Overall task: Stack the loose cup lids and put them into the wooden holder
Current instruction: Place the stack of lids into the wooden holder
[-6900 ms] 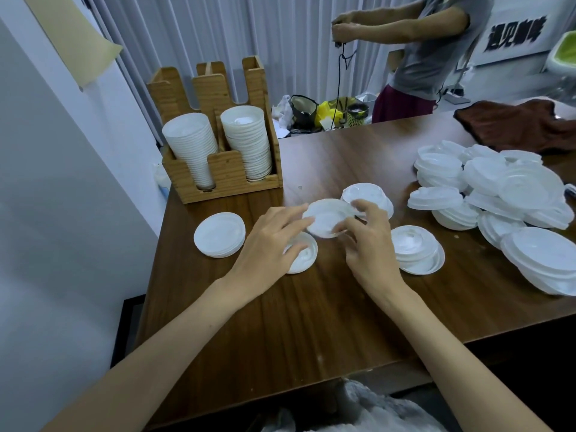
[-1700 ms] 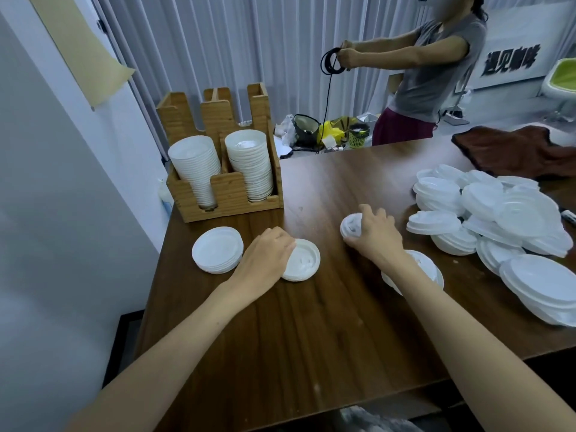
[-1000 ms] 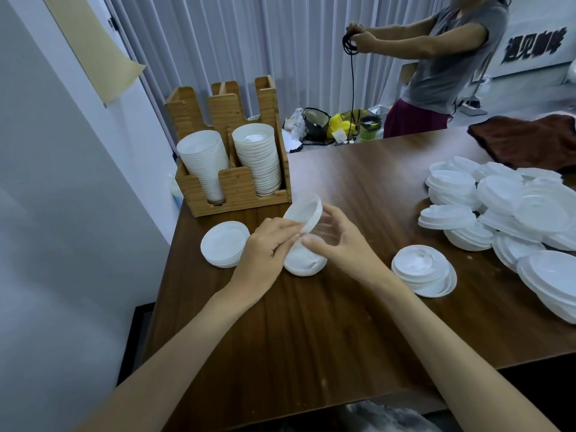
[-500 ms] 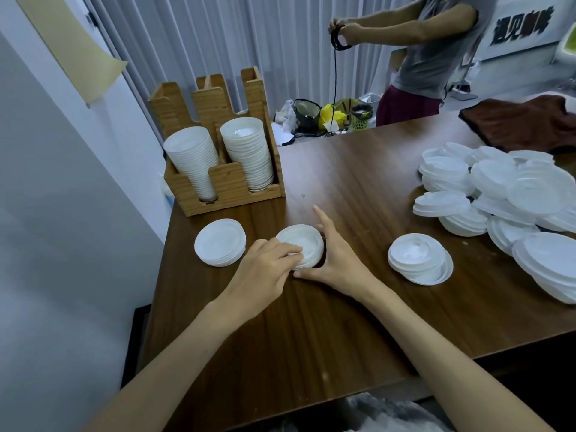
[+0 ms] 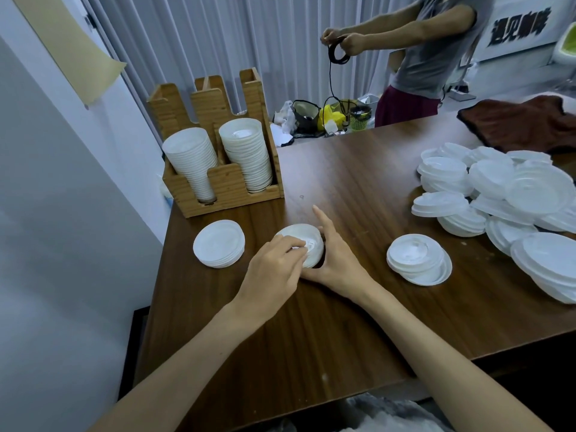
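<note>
Dark wooden table [image 5: 343, 332] before a pleated grey curtain [image 5: 218, 35]. We see the small stack of lids [image 5: 307, 241] lying on the table near its left end, in front of the wooden holder [image 5: 229, 185] and apart from it. The lids are round, so we read no long axis in plan. The stacking axis stands roughly upright, and the broad top face points up towards us.

The left hand [image 5: 274, 275] bends its fingertips over the near rim of this stack and pinches it. The right hand [image 5: 338, 265] rests on the table against the stack's right side, with its forefinger straight and pointing away from us. We cannot tell where its thumb lies, since the left hand covers it.

The holder stands at the far left corner, and both of its front compartments are filled with lids. These columns lean back, with their top faces turned up and towards us.

A second stack [image 5: 219, 243] lies flat to the left of the hands and a third stack [image 5: 417, 258] to the right, both well apart from the held one. A heap of loose lids [image 5: 514, 201] covers the table's right end, beside a brown cloth [image 5: 526, 123]. Beyond the table a standing person [image 5: 436, 51] holds a coiled black cable [image 5: 338, 54].
</note>
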